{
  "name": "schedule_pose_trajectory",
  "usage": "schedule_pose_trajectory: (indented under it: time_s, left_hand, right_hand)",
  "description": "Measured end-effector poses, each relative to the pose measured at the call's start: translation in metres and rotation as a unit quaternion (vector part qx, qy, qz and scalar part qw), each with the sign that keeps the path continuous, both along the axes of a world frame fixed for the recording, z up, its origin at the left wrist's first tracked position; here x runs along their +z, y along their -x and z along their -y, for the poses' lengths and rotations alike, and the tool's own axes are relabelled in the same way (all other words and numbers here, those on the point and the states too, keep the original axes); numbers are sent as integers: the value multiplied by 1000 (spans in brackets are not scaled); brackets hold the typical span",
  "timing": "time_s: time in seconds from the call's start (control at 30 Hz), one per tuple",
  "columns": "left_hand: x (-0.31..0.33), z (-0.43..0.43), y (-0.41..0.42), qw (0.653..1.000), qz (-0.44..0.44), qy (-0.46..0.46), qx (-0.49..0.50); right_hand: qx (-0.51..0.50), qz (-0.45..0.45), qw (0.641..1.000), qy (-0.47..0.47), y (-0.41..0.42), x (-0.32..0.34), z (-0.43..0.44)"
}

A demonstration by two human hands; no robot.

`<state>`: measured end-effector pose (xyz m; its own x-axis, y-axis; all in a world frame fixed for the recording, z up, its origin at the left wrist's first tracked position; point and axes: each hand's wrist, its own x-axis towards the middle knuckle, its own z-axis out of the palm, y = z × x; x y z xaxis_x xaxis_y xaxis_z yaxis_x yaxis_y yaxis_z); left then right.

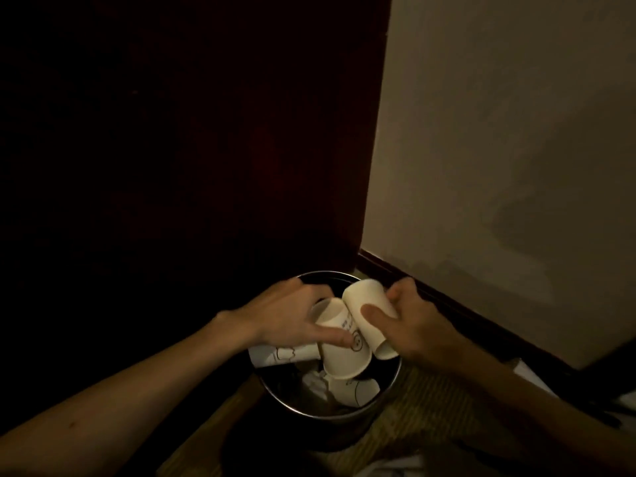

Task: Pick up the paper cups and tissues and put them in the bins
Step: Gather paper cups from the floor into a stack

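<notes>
Round metal bin [327, 273], lower centre of frame, in the corner between a dark panel [206, 132] at left and a pale wall [516, 132] at right. Left hand [289, 315]: fingers and thumb curled round a printed paper cup [344, 356], tilted over the bin mouth. Right hand [413, 321]: gripping a plain paper cup [364, 301], touching the printed one. Third cup [285, 354] lying below the left hand at the bin's left edge. Inside the bin: crumpled tissue [315, 382] and a further cup [354, 390].

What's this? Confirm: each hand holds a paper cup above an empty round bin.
Not empty. The head view shows the left hand holding a printed paper cup and the right hand a plain paper cup above the round bin, which holds another cup and crumpled tissue.
</notes>
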<state>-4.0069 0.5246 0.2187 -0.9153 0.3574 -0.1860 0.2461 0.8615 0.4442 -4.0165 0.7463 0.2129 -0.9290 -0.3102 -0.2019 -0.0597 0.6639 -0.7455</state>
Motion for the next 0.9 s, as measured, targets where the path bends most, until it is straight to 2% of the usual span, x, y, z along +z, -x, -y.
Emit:
schedule_pose_trajectory:
  time_s: [0.1, 0.17, 0.27, 0.33, 0.4, 0.47, 0.6, 0.77, 0.9]
  left_hand:
    - [-38, 1, 4, 999, 27, -33, 25]
    - [-55, -1, 5, 999, 43, -19, 7]
    - [-75, 1, 7, 993, 107, 42, -26]
    - [-79, 4, 8, 988, 152, 36, -19]
    - [-75, 6, 11, 987, 157, 24, -17]
    - [-65, 7, 16, 990, 139, 7, -22]
    - [-35, -2, 32, 995, 57, -76, -4]
    - [11, -66, 66, 987, -33, -151, -40]
    - [9, -146, 90, 983, -12, -142, -113]
  right_hand:
    - [77, -42, 991, -101, 4, -8, 6]
    - [113, -72, 978, -159, 4, -12, 10]
    - [192, -106, 929, -298, -1, -21, 17]
    - [246, -67, 905, -340, -5, -22, 19]
    - [237, -31, 912, -333, -4, -20, 18]
    - [225, -46, 925, -304, 2, -15, 14]
    - [181, -40, 955, -231, 15, 15, -1]
    - [123, -45, 950, -282, 42, 63, -58]
    - [58, -31, 950, -304, 47, 70, -135]
